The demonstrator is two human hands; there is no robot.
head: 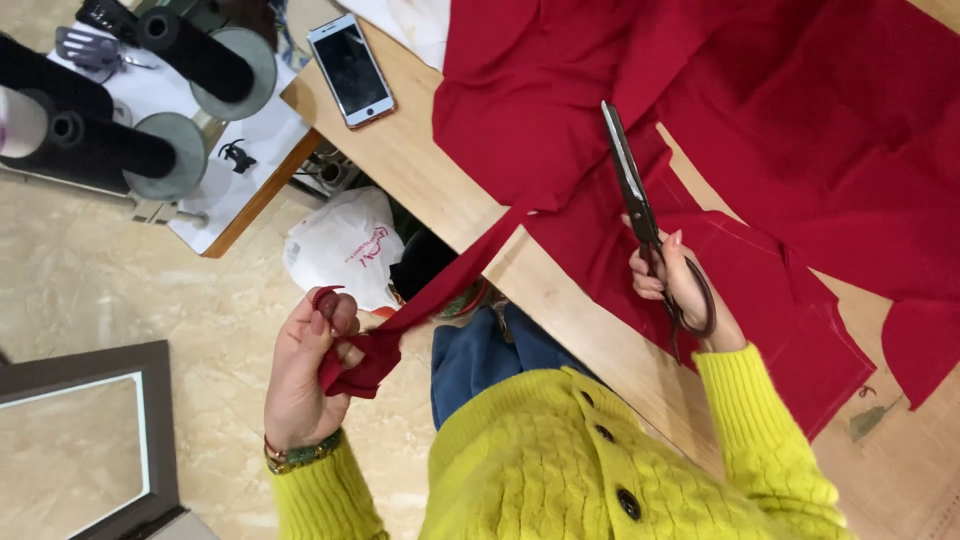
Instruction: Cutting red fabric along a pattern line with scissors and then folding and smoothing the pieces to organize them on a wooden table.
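Over the front edge of the light wooden bench [560, 300], a long strip of red cloth [440, 300] runs down and to the left from the big sheet of red fabric [800, 130] that covers most of the benchtop. The left hand [305, 370] holds the loose end of that strip off the bench, above the pale marble floor [120, 270]; its fingers [335, 318] are curled tight round the bunched cloth, and a beaded bracelet [300, 452] sits at the wrist below a yellow knitted cardigan sleeve [320, 495]. The right hand [680, 285] rests on the red fabric, with its fingers through the dark loops of a pair of long black metal tailor's scissors [640, 210]. The blades point away from the person and lie close together, their tips on the fabric near the place where the strip leaves the sheet.

A white-cased smartphone [350, 68] lies face up on the bare bench near its far left corner, well apart from both hands. Beside the bench at the left, black thread cones [190, 50] lie on a small white-topped stand. A white plastic bag [345, 245] sits on the floor under the bench edge, and a dark-framed panel [90, 440] leans at the lower left. Blue jeans [480, 355] show between the hands.
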